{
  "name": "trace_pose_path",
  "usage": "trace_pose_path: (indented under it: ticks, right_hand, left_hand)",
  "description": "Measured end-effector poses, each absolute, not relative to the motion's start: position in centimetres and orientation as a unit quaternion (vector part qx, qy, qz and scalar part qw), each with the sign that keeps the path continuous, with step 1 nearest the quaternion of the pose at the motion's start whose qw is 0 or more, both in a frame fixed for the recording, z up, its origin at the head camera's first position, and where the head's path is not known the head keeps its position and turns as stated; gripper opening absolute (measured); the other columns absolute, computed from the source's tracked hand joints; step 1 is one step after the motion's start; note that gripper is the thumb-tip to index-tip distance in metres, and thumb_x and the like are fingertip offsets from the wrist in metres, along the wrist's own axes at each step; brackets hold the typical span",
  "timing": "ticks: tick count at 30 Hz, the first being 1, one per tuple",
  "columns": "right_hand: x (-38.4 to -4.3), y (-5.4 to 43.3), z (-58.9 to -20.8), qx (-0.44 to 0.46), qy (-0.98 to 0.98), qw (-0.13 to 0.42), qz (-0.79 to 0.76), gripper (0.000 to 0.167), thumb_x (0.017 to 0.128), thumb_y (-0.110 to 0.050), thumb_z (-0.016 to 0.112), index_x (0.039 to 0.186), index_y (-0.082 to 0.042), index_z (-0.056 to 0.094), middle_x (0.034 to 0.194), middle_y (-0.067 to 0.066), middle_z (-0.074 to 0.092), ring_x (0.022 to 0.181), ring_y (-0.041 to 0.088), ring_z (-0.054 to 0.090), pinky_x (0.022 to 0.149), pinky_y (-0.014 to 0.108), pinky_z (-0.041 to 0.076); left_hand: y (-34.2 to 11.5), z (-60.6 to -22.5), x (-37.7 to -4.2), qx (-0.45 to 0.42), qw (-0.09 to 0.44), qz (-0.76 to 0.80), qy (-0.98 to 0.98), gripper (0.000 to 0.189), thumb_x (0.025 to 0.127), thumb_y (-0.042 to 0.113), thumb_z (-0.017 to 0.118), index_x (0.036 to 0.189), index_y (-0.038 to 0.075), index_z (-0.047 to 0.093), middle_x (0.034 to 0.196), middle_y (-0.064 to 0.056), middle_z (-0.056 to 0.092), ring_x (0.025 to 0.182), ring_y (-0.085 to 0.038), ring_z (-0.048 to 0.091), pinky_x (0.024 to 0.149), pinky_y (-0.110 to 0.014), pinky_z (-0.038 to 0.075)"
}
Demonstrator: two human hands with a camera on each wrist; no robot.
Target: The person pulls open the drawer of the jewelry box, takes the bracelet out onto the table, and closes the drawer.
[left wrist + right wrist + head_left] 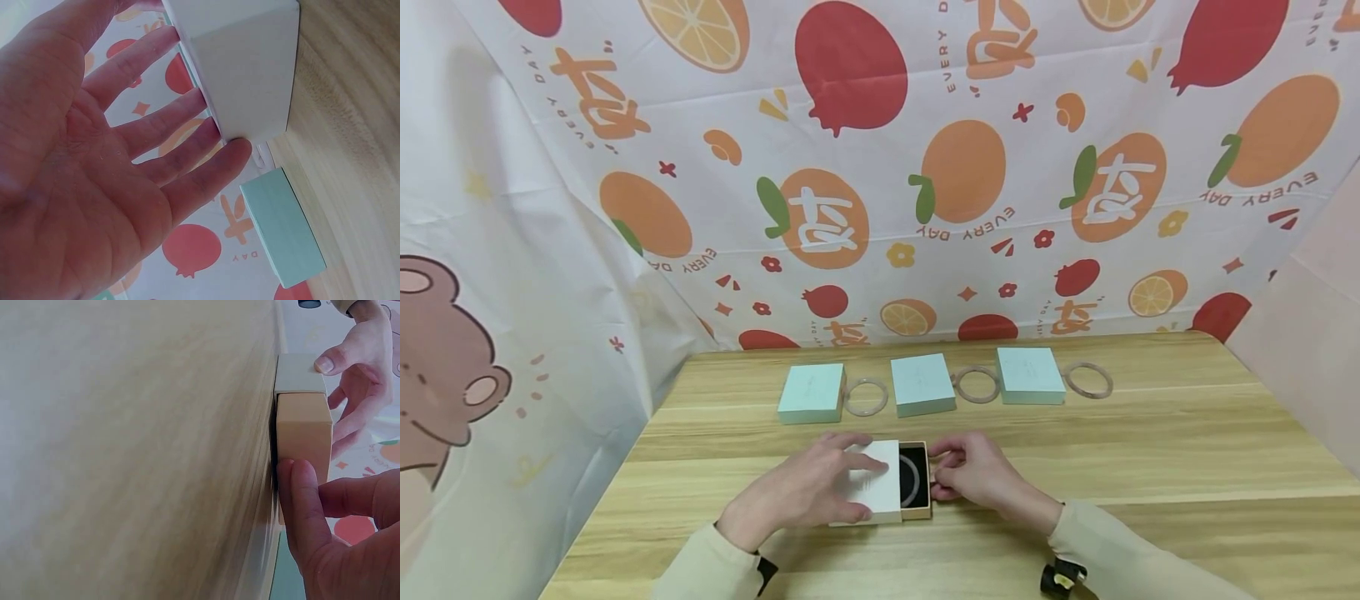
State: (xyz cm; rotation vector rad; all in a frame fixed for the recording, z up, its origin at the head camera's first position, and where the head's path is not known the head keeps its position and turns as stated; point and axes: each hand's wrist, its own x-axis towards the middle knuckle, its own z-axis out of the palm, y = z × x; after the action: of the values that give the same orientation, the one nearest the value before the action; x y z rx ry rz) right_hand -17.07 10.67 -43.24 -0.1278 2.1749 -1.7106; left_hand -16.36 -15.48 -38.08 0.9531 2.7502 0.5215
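A white slide-out box (883, 496) lies on the table in front of me. Its tan inner tray (916, 513) sticks out on the right, and a pale bangle (916, 482) shows partly against the black lining; the sleeve hides the rest. My left hand (808, 485) grips the white sleeve, thumb at the near edge and other fingers spread across the top to the far side. At the tray's outer end is my right hand (976, 473), its fingertips (302, 472) against the tan end face and its thumb close by; the pinch is partly hidden.
Behind the white box stand three mint-green boxes, left (811, 392), middle (922, 383) and right (1030, 375). A bangle lies to the right of each: left (850, 398), middle (977, 401), right (1088, 395). A fruit-print cloth (880, 283) hangs behind the wooden table (1150, 450).
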Motion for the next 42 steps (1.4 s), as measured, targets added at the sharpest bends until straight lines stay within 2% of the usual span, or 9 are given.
trace_pose_path:
  ticks: [42]
  right_hand:
    - [-16.5, 13.1, -43.1, -0.031, 0.785, 0.161, -0.597, 0.032, 0.091, 0.011, 0.058, 0.122, 0.008, 0.063, 0.085, 0.012, 0.07, 0.067, 0.015, 0.071, 0.065, 0.032, 0.063]
  left_hand:
    - [-15.4, -38.2, -16.4, 0.316, 0.094, 0.177, 0.927, 0.049, 0.08, 0.032, 0.086, 0.126, 0.023, 0.074, 0.149, -0.014, 0.055, 0.138, -0.044, 0.049, 0.105, -0.062, 0.048]
